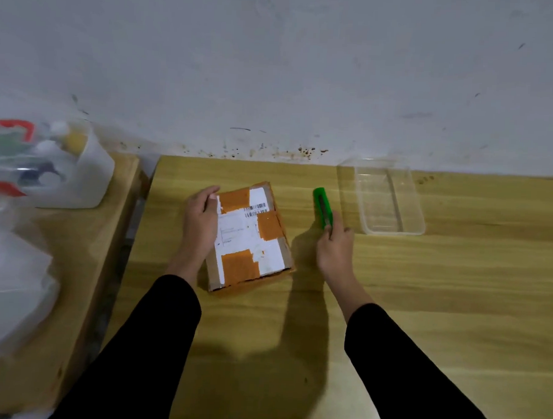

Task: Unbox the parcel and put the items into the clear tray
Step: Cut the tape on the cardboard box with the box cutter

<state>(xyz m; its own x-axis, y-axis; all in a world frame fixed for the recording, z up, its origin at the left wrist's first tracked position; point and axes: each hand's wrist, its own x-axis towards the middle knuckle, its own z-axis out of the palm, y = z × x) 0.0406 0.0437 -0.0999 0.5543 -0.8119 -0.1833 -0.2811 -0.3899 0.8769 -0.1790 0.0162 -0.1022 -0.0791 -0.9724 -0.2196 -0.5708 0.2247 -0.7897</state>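
Note:
A taped cardboard parcel (250, 236) with a white label and orange tape patches lies closed on the wooden table (440, 279). My left hand (200, 220) rests flat against the parcel's left side and holds it steady. To the parcel's right, my right hand (334, 245) grips the near end of a green box cutter (322, 206), which points away from me. The clear tray (382, 196) stands at the back right, beyond the cutter, with nothing in it.
On a second wooden table at the left stand translucent plastic bins (58, 165) with red handles, holding several bottles. A gap (135, 222) separates the two tables. A grey stained wall (275, 66) closes the back.

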